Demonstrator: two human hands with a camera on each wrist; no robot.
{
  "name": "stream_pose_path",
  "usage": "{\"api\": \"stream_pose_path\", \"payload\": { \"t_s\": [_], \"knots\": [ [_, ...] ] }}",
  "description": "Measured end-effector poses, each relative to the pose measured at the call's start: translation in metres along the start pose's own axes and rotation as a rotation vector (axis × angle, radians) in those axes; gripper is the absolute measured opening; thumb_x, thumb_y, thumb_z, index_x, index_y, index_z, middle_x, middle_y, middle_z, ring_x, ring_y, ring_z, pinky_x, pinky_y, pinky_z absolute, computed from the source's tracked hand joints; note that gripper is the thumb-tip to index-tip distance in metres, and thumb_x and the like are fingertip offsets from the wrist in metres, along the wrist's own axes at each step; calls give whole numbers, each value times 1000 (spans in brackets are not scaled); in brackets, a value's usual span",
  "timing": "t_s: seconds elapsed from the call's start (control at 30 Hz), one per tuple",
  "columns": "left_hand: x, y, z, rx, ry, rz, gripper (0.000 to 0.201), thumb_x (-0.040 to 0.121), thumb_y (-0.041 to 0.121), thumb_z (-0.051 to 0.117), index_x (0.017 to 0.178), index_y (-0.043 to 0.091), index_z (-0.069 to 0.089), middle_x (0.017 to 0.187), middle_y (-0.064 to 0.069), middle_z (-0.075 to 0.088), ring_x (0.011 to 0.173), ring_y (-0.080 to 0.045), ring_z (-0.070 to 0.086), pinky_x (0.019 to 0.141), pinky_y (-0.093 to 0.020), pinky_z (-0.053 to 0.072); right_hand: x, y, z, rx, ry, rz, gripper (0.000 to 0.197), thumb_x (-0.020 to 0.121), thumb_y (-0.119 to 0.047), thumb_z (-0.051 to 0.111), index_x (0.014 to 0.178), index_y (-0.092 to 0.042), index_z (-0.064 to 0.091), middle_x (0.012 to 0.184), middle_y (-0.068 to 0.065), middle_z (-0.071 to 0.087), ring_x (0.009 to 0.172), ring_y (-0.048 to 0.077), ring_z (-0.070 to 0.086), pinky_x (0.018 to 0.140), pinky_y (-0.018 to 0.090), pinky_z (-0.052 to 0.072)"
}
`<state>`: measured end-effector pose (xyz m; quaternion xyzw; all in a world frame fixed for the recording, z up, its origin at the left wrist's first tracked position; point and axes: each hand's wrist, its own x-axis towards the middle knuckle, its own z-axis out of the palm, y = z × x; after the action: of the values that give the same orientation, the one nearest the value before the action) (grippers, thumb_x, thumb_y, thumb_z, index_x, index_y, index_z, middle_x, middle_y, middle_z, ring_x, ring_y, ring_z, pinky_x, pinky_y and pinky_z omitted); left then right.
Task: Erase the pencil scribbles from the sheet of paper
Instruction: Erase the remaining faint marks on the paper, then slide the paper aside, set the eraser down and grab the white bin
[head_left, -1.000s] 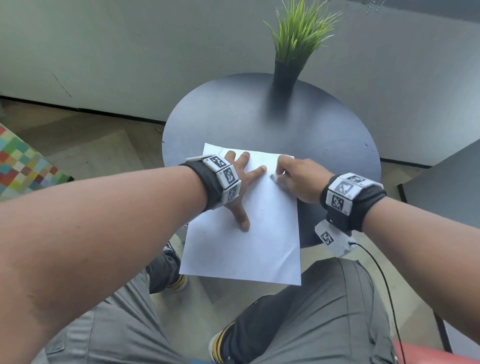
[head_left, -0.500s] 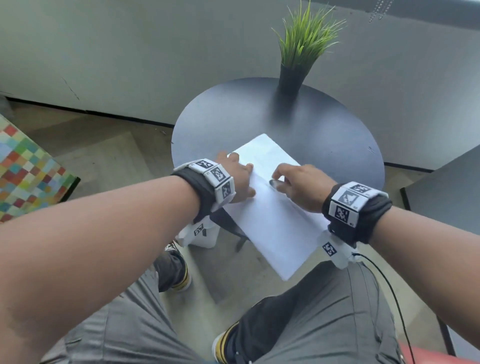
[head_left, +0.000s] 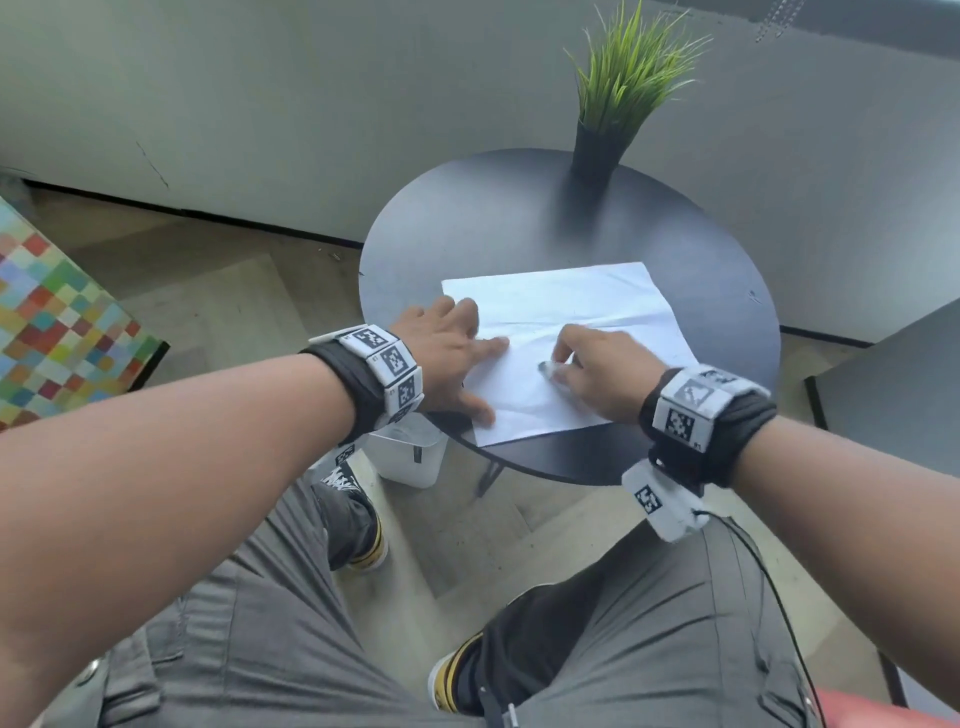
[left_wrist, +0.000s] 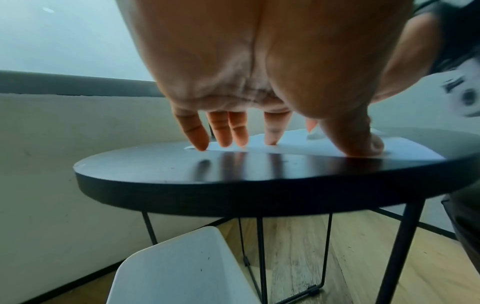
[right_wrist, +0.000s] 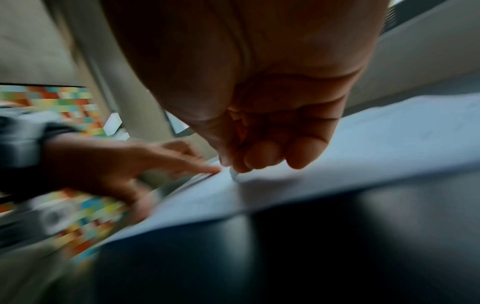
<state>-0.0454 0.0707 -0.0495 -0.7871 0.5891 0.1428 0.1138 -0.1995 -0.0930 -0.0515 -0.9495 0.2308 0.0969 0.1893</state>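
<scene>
Now the sheet of paper (head_left: 561, 338) lies flat and slightly creased on the near half of the round black table (head_left: 519, 223), its near corner close to the table's near edge. At the sheet's left edge the left hand (head_left: 447, 358) rests with fingers straight and spread, their tips pressing paper and tabletop. Over the middle of the sheet the right hand (head_left: 597, 374) is curled, pinching a small pale eraser (head_left: 548, 370) whose tip touches the paper. A potted grass plant (head_left: 618, 93) stands at the table's far edge, well apart from the sheet.
</scene>
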Motion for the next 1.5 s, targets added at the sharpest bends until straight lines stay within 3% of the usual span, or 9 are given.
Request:
{"api": "stream_pose_path", "payload": {
  "t_s": [0.13, 0.27, 0.43, 0.6, 0.73, 0.93, 1.1, 1.27, 1.5],
  "knots": [
    [1, 2, 8, 18, -7, 48, 113, 68, 89, 55, 157, 29, 19, 167, 0, 6, 152, -26, 9, 119, -47, 23, -24, -20, 18, -30, -123, -128, 27, 95, -53, 49, 95, -26, 52, 93, 5, 65, 86, 27, 57, 81, 40, 49],
    [5, 2, 10, -9, -2, 33, 115, 65, 91, 54, 156, 30, 19, 167, 3, 7, 152, -25, 11, 118, -50, 26, -6, 7, -6, 1, 35, 126, 28, 94, -53, 49, 94, -25, 51, 101, 6, 66, 90, 29, 57, 82, 38, 48],
    [9, 5, 10, -7, -18, 18, 118, 59, 90, 57, 154, 28, 22, 166, 2, 9, 151, -27, 14, 114, -54, 33, -46, -32, 27, -22, -169, -123, 27, 99, -46, 43, 101, -19, 47, 88, 13, 61, 83, 36, 56, 73, 42, 47],
    [11, 10, 7, 13, -33, 4, 112, 59, 88, 61, 148, 27, 29, 161, 1, 16, 146, -28, 23, 106, -56, 41, -33, -11, 11, 37, -18, 97, 29, 97, -51, 44, 98, -22, 47, 96, 11, 64, 87, 34, 56, 83, 44, 49],
    [9, 10, 9, 20, -37, -2, 111, 61, 87, 61, 148, 26, 29, 160, 1, 17, 144, -27, 25, 105, -55, 42, -56, -44, 29, -5, -130, -36, 28, 100, -45, 39, 98, -17, 42, 90, 15, 60, 81, 36, 55, 75, 45, 50],
    [1, 14, 8, 47, -16, -62, 100, 59, 89, 61, 134, 25, 44, 146, 0, 36, 126, -29, 43, 88, -42, 47, -32, 41, -10, 68, 55, 332, 29, 92, -51, 54, 91, -21, 52, 97, 6, 63, 93, 31, 57, 81, 36, 46],
    [-4, 14, -5, 1, 14, -167, 76, 73, 89, 47, 120, 30, 59, 123, -1, 50, 114, -27, 53, 90, -42, 42, -39, 101, -16, 383, 125, 515, 12, 91, -27, 62, 101, -22, 60, 74, 7, 68, 60, 26, 60, 58, 33, 51],
    [12, -16, -2, -283, 96, -476, 68, 88, 71, 53, 134, 22, 52, 138, -9, 39, 129, -33, 41, 101, -47, 44, -52, 98, -24, 198, 173, 546, 43, 91, -40, 60, 132, -29, 50, 127, 9, 61, 115, 30, 57, 94, 34, 43],
    [28, -39, 5, -444, 74, -726, 93, 67, 54, 85, 138, 13, 42, 138, -20, 42, 119, -40, 53, 95, -42, 48, -40, 12, 3, 393, -20, 347, 25, 89, -40, 61, 109, -24, 59, 93, 2, 69, 72, 24, 72, 65, 35, 60]
  ]
}}
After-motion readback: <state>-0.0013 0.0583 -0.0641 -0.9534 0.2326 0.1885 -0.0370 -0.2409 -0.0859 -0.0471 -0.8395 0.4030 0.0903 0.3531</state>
